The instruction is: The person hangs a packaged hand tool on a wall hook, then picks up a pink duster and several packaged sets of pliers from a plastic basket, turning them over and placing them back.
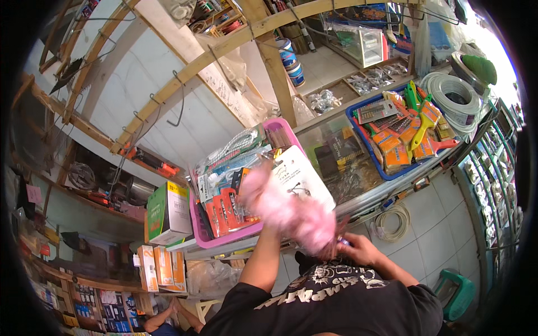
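A blurred pink feather duster (pixel 311 227) with brownish feathers at its ends lies across the view in front of me. My right hand (pixel 362 251) grips its handle, close to my black printed shirt. My left forearm (pixel 262 256) reaches up to the duster; the left hand is hidden or lost in the pink blur. Behind the duster stands a pink plastic basket (pixel 210 242) on the counter. It holds red blister packs (pixel 225 212), a packet of white rope (pixel 237 143) and a white printed package (pixel 300 172), partly covered by the duster.
To the right, a blue tray (pixel 384 174) of paintbrushes (pixel 426 122) sits on the glass counter (pixel 336 185), beside coiled cable (pixel 452 98). Left are a green-and-white box (pixel 170 214) and orange-white boxes (pixel 162 266). A wooden beam with hooks (pixel 193 67) crosses overhead. A green stool (pixel 456 294) stands low right. Another person's arms (pixel 168 315) show bottom left.
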Demonstrator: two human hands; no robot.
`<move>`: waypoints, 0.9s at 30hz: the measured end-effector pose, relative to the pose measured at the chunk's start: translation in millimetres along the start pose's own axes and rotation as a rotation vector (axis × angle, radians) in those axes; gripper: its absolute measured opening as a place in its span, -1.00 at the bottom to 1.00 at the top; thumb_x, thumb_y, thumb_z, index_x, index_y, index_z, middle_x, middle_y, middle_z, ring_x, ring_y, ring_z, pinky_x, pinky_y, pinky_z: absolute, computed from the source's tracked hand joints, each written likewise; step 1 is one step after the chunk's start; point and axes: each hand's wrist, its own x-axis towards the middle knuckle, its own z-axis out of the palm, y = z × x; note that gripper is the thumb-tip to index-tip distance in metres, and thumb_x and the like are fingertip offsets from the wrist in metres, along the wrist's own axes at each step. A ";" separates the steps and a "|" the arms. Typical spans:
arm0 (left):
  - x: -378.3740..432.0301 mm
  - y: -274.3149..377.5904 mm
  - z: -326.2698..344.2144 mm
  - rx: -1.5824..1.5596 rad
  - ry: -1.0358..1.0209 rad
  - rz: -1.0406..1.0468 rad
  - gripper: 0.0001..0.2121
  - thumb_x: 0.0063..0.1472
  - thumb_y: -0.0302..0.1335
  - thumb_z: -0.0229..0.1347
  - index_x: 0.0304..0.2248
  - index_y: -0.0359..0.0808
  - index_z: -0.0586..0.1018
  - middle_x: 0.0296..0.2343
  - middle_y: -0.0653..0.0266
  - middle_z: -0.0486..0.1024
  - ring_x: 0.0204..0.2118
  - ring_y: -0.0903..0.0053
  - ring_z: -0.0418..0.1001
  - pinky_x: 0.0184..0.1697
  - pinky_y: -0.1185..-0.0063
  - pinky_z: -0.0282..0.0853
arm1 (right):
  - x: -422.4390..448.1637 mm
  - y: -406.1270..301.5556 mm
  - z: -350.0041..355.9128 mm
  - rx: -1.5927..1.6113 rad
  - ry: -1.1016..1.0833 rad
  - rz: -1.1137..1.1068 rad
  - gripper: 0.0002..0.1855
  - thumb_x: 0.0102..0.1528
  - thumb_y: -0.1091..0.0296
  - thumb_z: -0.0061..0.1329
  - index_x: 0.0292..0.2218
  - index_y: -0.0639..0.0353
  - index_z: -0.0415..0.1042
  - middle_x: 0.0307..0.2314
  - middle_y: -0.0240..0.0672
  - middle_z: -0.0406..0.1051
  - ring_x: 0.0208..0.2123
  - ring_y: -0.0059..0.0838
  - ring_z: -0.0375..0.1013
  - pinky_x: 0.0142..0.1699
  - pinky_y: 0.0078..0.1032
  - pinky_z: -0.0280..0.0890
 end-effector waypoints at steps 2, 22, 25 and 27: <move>-7.8 -17.5 -4.3 0.635 0.776 0.458 -0.32 0.15 0.13 -0.36 0.05 -0.27 0.14 -0.07 0.18 0.27 -0.08 0.38 0.31 -0.03 0.40 0.22 | 2.5 -0.8 -1.5 0.315 0.045 0.262 -0.61 0.11 0.13 -0.15 -0.19 0.31 0.32 -0.52 -0.29 0.38 -0.48 -0.56 0.30 -0.33 -0.51 0.23; -10.2 -17.4 5.8 0.644 0.713 0.433 -0.28 0.13 0.18 -0.45 0.04 -0.28 0.15 -0.08 0.19 0.28 -0.04 0.39 0.25 0.02 0.42 0.15 | -4.2 -6.6 15.5 -0.252 0.003 -0.187 -0.65 0.13 0.12 -0.17 -0.25 0.29 0.32 -0.57 -0.47 0.29 -0.52 -0.63 0.19 -0.41 -0.59 0.17; -12.8 -17.3 8.5 0.540 0.732 0.365 -0.25 0.11 0.20 -0.45 0.04 -0.28 0.15 -0.09 0.19 0.29 -0.04 0.38 0.25 0.01 0.41 0.16 | -2.6 -7.1 10.5 0.173 0.018 0.189 -0.65 0.13 0.14 -0.18 -0.25 0.30 0.31 -0.57 -0.37 0.31 -0.51 -0.62 0.21 -0.39 -0.57 0.19; -11.2 -14.3 12.4 0.614 0.717 0.355 -0.24 0.10 0.22 -0.45 0.05 -0.27 0.14 -0.09 0.17 0.29 -0.05 0.36 0.27 0.00 0.41 0.19 | -1.3 -4.9 8.3 0.111 0.008 0.187 -0.67 0.13 0.15 -0.18 -0.26 0.29 0.31 -0.59 -0.37 0.30 -0.52 -0.62 0.21 -0.40 -0.58 0.19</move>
